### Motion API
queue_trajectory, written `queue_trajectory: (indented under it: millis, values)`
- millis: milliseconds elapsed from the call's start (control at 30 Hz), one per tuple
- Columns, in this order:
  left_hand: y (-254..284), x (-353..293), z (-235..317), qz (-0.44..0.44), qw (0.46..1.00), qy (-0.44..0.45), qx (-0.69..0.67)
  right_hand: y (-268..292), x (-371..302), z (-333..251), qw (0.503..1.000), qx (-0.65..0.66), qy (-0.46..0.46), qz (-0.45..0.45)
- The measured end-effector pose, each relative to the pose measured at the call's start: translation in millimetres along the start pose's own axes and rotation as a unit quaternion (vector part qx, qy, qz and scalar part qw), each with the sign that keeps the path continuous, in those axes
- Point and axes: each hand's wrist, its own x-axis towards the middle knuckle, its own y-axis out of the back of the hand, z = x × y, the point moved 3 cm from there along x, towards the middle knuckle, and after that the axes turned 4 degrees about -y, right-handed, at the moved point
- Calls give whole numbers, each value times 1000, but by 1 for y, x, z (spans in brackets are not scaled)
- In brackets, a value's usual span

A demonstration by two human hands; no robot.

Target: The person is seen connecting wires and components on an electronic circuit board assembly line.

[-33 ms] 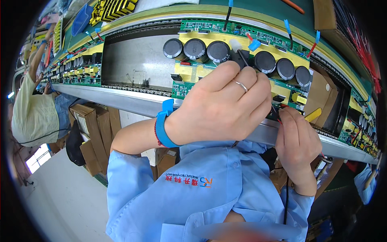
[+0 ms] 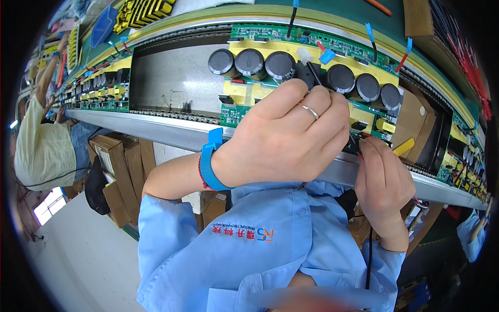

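A worker's left hand (image 2: 291,135), banded in blue at the wrist, closed its fingers around a slim black rod (image 2: 314,74), a grip that looked suited to fine control. The right hand (image 2: 383,171) bunched its fingertips at the near edge of the circuit board (image 2: 233,115); a thin red wire (image 2: 360,156) showed beside them, though whether they gripped it could not be told from the floor. The board lay beneath both hands across two chain-lined rails (image 2: 166,131), presumably to keep it level and within reach. Six black-topped capacitors (image 2: 340,78) stood on it, three to each side of the rod. Four blue-tipped leads (image 2: 370,37) showed there too, two black and two red, the colours likely meant to tell them apart. Just beyond the right hand, one yellow handle (image 2: 404,147) rested near brown cardboard (image 2: 416,122). More boards (image 2: 93,88) lined the rails to the left. On the green worktop (image 2: 338,10) behind, one blue tray (image 2: 105,26) sat beside yellow-and-black parts (image 2: 145,14) stacked too tightly to count, and one carton (image 2: 416,23) stood by a bundle of red wires (image 2: 470,67). One co-worker (image 2: 44,151) in a pale top stood far left.
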Motion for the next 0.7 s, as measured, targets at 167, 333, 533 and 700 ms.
queue_trajectory:
  millis: [167,333,533,700]
  values:
    - [3,-5,21,25,993,-7,-114,-2,3,-4,999,-28,-15,-14]
    - [-7,-7,32,21,995,-10,-96,3,2,-3,1000,-17,-3,11]
    - [-14,-8,34,-17,998,-1,-60,36,-33,22,997,-70,18,-2]
    - [-12,-6,35,-42,998,6,-54,44,-31,40,988,-142,14,-54]
